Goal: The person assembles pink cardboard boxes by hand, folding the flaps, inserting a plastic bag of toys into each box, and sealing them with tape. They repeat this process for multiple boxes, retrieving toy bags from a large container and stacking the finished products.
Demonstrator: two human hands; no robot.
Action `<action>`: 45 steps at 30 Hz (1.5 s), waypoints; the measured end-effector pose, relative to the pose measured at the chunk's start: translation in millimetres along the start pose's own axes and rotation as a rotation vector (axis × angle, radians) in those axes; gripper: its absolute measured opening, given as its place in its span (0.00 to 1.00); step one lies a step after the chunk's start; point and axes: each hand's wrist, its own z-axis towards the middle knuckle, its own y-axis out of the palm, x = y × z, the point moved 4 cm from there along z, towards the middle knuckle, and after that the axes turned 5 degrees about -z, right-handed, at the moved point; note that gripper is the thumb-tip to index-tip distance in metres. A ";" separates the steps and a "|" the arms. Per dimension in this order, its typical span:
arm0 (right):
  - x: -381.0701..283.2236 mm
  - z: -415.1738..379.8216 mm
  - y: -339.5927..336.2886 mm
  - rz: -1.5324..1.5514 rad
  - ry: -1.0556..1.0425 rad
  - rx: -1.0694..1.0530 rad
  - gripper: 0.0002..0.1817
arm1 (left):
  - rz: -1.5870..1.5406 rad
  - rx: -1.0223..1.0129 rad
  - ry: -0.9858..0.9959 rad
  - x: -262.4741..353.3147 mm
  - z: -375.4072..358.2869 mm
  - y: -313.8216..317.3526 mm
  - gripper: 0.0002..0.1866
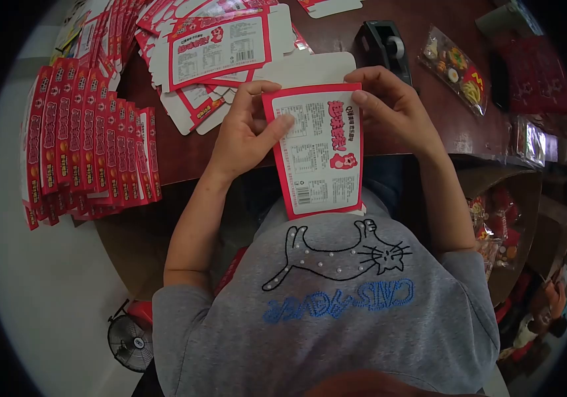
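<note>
A brown desk (452, 135) lies ahead. The left hand (247, 135) holds a red-and-white carton (320, 149), thumb on its printed face; the right hand (399, 109) grips its upper right corner. The carton overlaps the desk's near edge. Beyond are loose cartons (220, 49), a tape dispenser (386, 56) and a food-picture packet (454, 71); stacked cartons (88, 142) line the left edge.

parts count. hands: two, one left hand (250, 129), one right hand (399, 109). held box (320, 155): one. tape dispenser (389, 56): one. tape roll (396, 47): one. food packet (453, 71) near dispenser: one. fan (130, 343): one. printed cat (336, 260): one. row of boxes (88, 142) at left: several, overlapped, exact count unreadable.
</note>
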 end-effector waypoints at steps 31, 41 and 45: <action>-15.1 -24.3 -89.8 -0.611 -0.304 0.392 0.36 | -0.117 0.430 -0.248 -7.5 -6.3 -87.2 0.16; 64.7 -30.9 -232.2 -1.462 -0.103 0.316 0.34 | 1.537 -0.951 0.444 33.5 30.0 25.0 0.54; 9.0 -61.5 -222.6 -1.307 -0.039 0.686 0.27 | 1.501 -0.907 0.362 60.1 54.5 44.3 0.59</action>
